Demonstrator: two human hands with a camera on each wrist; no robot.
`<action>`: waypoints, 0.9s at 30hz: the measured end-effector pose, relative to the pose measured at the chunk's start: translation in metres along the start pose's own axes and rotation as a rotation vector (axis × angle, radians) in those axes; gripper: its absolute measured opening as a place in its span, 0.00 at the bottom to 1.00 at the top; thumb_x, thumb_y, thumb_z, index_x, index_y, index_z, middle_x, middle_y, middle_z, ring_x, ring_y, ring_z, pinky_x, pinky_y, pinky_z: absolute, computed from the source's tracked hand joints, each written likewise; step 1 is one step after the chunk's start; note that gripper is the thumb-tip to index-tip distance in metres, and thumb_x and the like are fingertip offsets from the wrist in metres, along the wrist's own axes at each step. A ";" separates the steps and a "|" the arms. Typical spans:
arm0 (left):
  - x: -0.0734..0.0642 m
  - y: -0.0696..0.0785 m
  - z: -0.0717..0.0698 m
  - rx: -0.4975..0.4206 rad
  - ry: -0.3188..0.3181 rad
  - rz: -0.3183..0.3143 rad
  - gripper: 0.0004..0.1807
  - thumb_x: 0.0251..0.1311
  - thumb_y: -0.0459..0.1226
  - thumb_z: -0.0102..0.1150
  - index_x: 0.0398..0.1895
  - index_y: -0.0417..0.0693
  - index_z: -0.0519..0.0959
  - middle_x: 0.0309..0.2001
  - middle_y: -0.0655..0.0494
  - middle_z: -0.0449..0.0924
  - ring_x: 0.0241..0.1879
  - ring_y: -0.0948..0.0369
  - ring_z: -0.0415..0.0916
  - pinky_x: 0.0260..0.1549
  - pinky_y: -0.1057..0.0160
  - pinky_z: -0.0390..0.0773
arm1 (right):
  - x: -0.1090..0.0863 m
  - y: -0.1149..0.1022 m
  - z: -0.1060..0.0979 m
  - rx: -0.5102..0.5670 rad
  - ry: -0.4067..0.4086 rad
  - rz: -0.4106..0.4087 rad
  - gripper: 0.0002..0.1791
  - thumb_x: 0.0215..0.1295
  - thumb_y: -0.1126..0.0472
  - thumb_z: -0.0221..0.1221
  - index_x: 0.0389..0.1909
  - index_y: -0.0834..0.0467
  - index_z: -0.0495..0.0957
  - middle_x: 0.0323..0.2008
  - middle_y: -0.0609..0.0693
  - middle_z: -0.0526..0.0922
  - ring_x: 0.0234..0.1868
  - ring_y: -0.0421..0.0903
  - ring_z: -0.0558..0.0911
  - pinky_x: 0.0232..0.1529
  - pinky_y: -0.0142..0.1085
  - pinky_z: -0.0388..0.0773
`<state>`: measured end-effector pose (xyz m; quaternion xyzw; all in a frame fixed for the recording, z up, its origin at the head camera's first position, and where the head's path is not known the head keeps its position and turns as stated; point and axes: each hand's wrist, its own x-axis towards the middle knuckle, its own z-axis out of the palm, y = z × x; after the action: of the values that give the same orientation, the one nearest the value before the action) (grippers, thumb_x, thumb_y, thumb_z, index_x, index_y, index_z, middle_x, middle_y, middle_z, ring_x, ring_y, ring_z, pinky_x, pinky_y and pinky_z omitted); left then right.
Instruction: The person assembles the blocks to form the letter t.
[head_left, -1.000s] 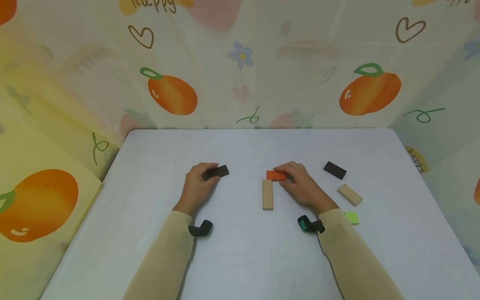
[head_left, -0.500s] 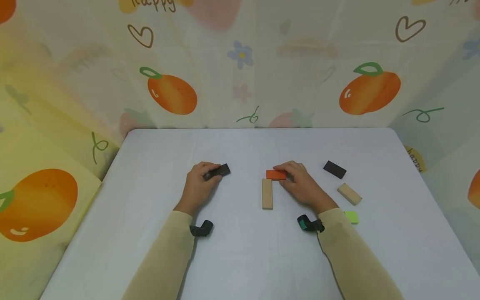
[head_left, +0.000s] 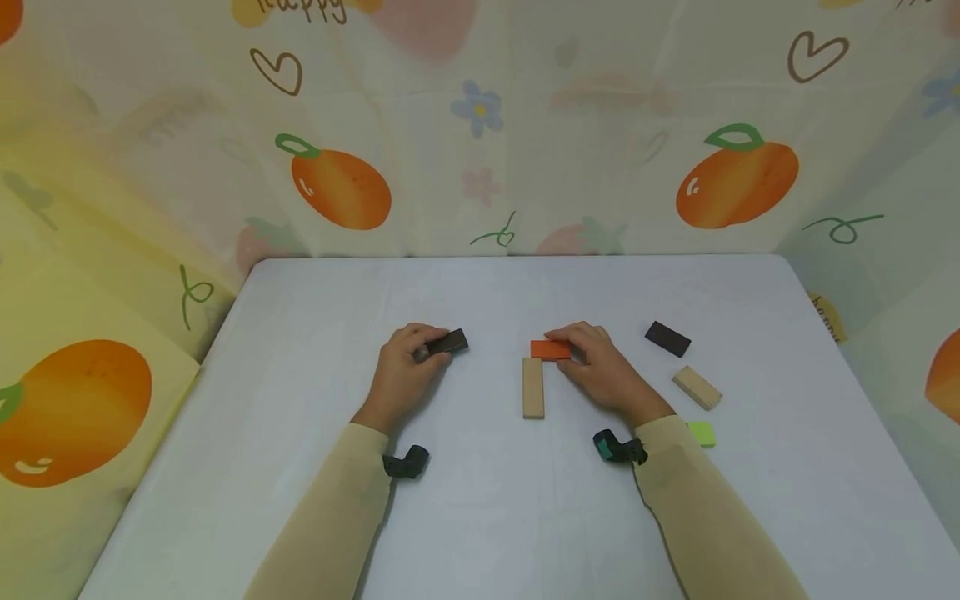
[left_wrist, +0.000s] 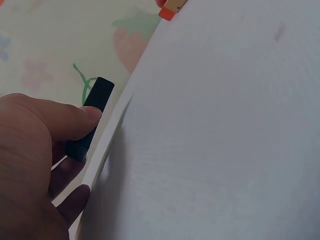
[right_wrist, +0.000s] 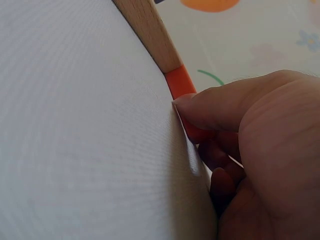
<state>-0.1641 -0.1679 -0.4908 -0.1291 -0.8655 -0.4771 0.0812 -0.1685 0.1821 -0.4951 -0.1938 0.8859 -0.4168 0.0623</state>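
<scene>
My left hand (head_left: 405, 367) pinches a black block (head_left: 452, 341) between thumb and fingers, left of the table's middle. In the left wrist view the black block (left_wrist: 95, 117) sticks out past the thumb at both ends. My right hand (head_left: 603, 367) pinches an orange block (head_left: 547, 349) that lies crosswise on the table. Against its near left side stands the end of a light wooden block (head_left: 533, 388), which points toward me. The right wrist view shows the orange block (right_wrist: 180, 82) meeting the wooden block (right_wrist: 150, 32), with the thumb on its side.
Right of my right hand lie a second black block (head_left: 667, 339), another wooden block (head_left: 697, 388) and a lime green piece (head_left: 702, 434) partly behind the sleeve. The white table (head_left: 480, 517) ends at a fruit-printed cloth (head_left: 525, 167).
My left hand has shifted slightly to the right with the black block. The right hand stays on the orange block in the same place.
</scene>
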 end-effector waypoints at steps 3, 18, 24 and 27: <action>0.000 0.005 0.002 -0.005 0.001 0.006 0.18 0.66 0.28 0.76 0.58 0.41 0.89 0.56 0.50 0.85 0.61 0.50 0.76 0.64 0.49 0.73 | 0.000 0.000 0.000 0.001 0.000 -0.006 0.24 0.79 0.67 0.64 0.73 0.55 0.79 0.68 0.51 0.78 0.71 0.54 0.68 0.73 0.56 0.66; 0.008 0.025 0.022 0.001 -0.097 0.042 0.18 0.66 0.28 0.75 0.58 0.38 0.88 0.56 0.49 0.85 0.62 0.49 0.76 0.65 0.47 0.73 | 0.002 0.000 0.000 -0.026 0.008 0.005 0.24 0.78 0.67 0.65 0.72 0.54 0.80 0.69 0.51 0.79 0.71 0.54 0.69 0.73 0.56 0.67; 0.014 0.027 0.031 0.028 -0.127 0.064 0.17 0.66 0.28 0.75 0.58 0.39 0.89 0.56 0.50 0.86 0.61 0.49 0.77 0.63 0.48 0.74 | 0.002 0.001 0.000 -0.029 0.000 0.006 0.24 0.78 0.67 0.65 0.72 0.55 0.80 0.69 0.52 0.78 0.72 0.55 0.68 0.73 0.57 0.67; 0.018 0.027 0.036 0.043 -0.145 0.080 0.17 0.66 0.29 0.76 0.58 0.40 0.89 0.56 0.51 0.86 0.60 0.50 0.77 0.62 0.48 0.75 | 0.002 0.001 0.000 -0.021 0.000 0.000 0.24 0.78 0.67 0.65 0.72 0.55 0.80 0.69 0.52 0.78 0.72 0.55 0.68 0.73 0.57 0.66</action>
<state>-0.1736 -0.1208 -0.4834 -0.1960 -0.8734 -0.4440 0.0401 -0.1707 0.1818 -0.4965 -0.1944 0.8902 -0.4076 0.0606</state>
